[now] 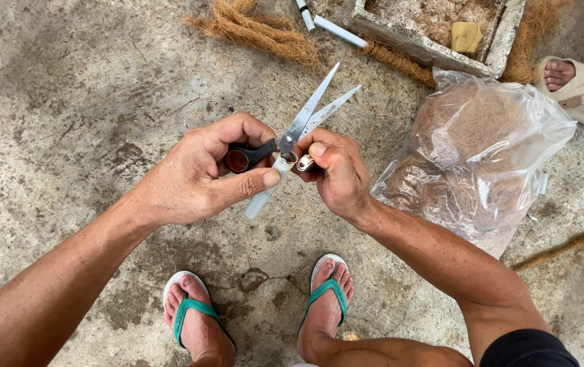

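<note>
Both hands meet over the concrete: the left hand [200, 173] pinches a pale tube [262, 195] and grips black-handled scissors [302, 122], the right hand [336, 170] clamps a small lighter [305, 162] (touching the tube's upper end), blades angling up-right away.

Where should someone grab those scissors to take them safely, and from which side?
Best by the black handle loops of the scissors, coming from the near side, by the left hand. The open blades point up and away toward the fibre, so that far end looks risky. The right hand pinches something small beside the pivot; exactly what, I cannot tell.
</note>
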